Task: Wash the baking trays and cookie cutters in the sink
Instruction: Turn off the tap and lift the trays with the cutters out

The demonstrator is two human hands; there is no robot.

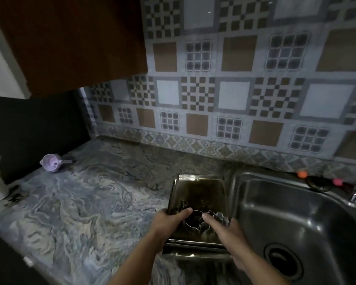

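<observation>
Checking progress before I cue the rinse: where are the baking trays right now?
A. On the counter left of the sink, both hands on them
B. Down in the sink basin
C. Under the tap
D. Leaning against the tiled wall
A: the stacked baking trays sit on the marbled counter beside the sink, gripped by the left hand and right hand; cookie cutters lie in the top tray.

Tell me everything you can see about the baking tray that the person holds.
The baking tray is dark, rectangular, and looks like metal, with a raised glossy rim that catches light at the far edge. It sits over the marbled countertop, just left of the steel sink. The left hand grips its near left side and the right hand its near right side. Several cookie cutters lie inside at the near end. A second rim shows under it, so it seems stacked on another tray.
</observation>
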